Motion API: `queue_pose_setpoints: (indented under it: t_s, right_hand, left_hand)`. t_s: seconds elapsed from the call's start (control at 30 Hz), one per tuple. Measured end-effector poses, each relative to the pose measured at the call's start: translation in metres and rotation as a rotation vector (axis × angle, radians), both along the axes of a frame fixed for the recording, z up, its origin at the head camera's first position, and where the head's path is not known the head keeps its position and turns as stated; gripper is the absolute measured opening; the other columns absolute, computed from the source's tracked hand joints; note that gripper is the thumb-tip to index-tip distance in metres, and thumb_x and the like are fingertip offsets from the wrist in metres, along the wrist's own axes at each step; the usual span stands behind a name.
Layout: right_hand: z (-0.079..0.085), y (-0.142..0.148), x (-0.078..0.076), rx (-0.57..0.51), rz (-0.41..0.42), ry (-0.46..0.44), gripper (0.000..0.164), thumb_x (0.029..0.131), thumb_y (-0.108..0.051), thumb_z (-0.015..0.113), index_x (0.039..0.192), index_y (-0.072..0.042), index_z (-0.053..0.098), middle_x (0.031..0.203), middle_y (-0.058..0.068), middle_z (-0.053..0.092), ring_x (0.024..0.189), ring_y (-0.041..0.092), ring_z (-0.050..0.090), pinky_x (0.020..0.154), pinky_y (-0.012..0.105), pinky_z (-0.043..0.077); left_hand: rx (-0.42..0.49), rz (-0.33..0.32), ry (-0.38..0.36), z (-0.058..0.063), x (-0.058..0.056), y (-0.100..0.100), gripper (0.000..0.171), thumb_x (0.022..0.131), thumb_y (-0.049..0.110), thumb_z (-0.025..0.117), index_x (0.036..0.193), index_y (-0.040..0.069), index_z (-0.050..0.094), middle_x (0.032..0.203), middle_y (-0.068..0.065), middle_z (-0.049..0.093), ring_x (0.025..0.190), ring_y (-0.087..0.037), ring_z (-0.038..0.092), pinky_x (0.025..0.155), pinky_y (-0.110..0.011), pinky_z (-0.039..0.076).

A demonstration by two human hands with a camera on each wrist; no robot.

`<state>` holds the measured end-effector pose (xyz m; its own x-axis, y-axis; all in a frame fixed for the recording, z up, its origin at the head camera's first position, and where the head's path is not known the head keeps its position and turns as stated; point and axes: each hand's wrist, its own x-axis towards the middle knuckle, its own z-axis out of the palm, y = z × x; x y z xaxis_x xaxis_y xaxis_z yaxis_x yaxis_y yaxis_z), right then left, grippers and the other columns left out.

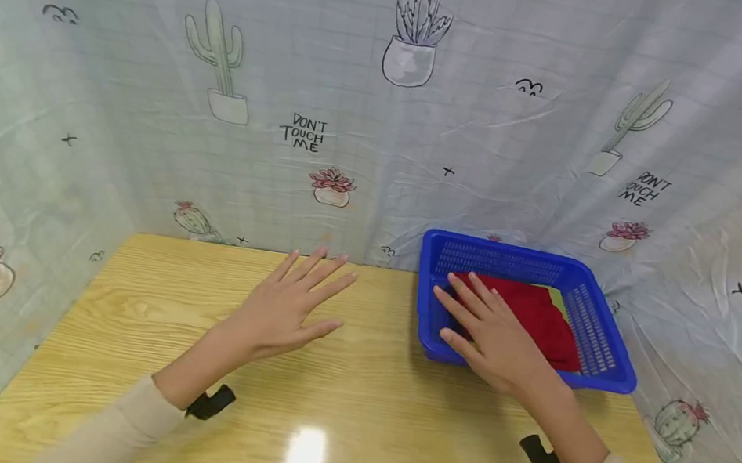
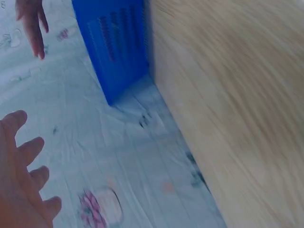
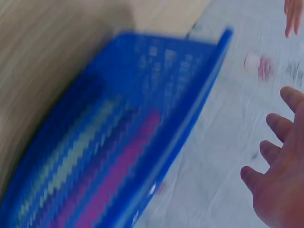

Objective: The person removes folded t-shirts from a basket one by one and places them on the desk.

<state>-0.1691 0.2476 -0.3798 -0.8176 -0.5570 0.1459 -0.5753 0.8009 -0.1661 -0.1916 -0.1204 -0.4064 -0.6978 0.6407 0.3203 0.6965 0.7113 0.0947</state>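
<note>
Hovering over the pale wood-grain worktop (image 1: 139, 310), both hands are flat with fingers spread and hold nothing. Nearest the camera in the head view: two beige sleeves and a dark strap at each wrist, with a glossy glare patch on the worktop between them. Left hand (image 1: 285, 306) is open over bare worktop, left of centre; whether the palm touches the surface cannot be told. Right hand (image 1: 495, 336) is open, fingers straight, reaching across the near left corner of the blue basket (image 1: 599, 351); contact with the rim not resolvable.

Basket: rectangular, rigid plastic, slotted mesh walls, standing at the worktop's far right edge. Inside it lies a folded red cloth (image 1: 544, 319), soft and matte, with a strip of yellow-green showing at its far edge. The right hand's fingertips lie over or just beside the cloth.

Behind: a wrinkled pale sheet (image 1: 145, 113) printed with cacti and potted plants.

Left wrist view (blurred) shows the basket's outer wall against the worktop edge; right wrist view (blurred) shows cloth colours through the mesh.
</note>
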Motion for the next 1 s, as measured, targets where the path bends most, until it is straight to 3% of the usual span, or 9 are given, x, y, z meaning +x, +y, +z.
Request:
queue_pose_setpoints:
  t_s: [0.2, 0.4, 0.7, 0.87, 1.0]
  right_hand:
    - [0.019, 0.041, -0.017, -0.062, -0.088, -0.041, 0.060, 0.106, -0.045, 0.049, 0.161, -0.028, 0.032, 0.169, 0.008, 0.019, 0.156, 0.038, 0.007, 0.118, 0.067, 0.014]
    - [0.030, 0.081, -0.030, -0.082, -0.150, -0.066, 0.060, 0.106, -0.042, 0.050, 0.161, -0.025, 0.033, 0.168, 0.014, 0.021, 0.153, 0.044, 0.011, 0.115, 0.072, 0.015]
    - [0.040, 0.131, -0.055, -0.151, -0.184, -0.150, 0.061, 0.107, -0.038, 0.052, 0.162, -0.021, 0.031, 0.166, 0.021, 0.022, 0.148, 0.053, 0.017, 0.110, 0.076, 0.017]
    - [0.041, 0.143, -0.066, -0.170, -0.204, -0.205, 0.063, 0.106, -0.035, 0.053, 0.162, -0.017, 0.031, 0.164, 0.026, 0.021, 0.146, 0.056, 0.018, 0.109, 0.076, 0.017]
    - [0.033, 0.149, -0.075, -0.155, -0.219, -0.219, 0.067, 0.104, -0.035, 0.058, 0.161, -0.011, 0.032, 0.160, 0.032, 0.024, 0.144, 0.058, 0.020, 0.108, 0.077, 0.019]
  left_hand:
    - [0.088, -0.107, -0.058, 0.015, -0.019, 0.064, 0.067, 0.105, 0.063, 0.032, 0.164, 0.035, 0.019, 0.171, 0.003, 0.012, 0.157, -0.027, 0.007, 0.123, -0.056, 0.014]
    - [0.150, -0.159, -0.165, 0.030, -0.041, 0.119, 0.068, 0.104, 0.067, 0.030, 0.164, 0.037, 0.016, 0.171, 0.003, 0.008, 0.157, -0.027, 0.008, 0.123, -0.054, 0.019]
    - [0.302, -0.149, -0.423, 0.045, -0.065, 0.179, 0.067, 0.103, 0.064, 0.038, 0.162, 0.043, 0.015, 0.171, -0.001, 0.012, 0.155, -0.031, 0.017, 0.116, -0.063, 0.027]
    - [0.397, -0.126, -0.528, 0.043, -0.077, 0.204, 0.064, 0.105, 0.061, 0.036, 0.163, 0.040, 0.020, 0.170, -0.008, 0.015, 0.153, -0.036, 0.021, 0.115, -0.064, 0.029]
    - [0.466, -0.078, -0.617, 0.037, -0.084, 0.219, 0.064, 0.106, 0.058, 0.036, 0.163, 0.032, 0.023, 0.166, -0.011, 0.025, 0.153, -0.034, 0.023, 0.117, -0.059, 0.028]
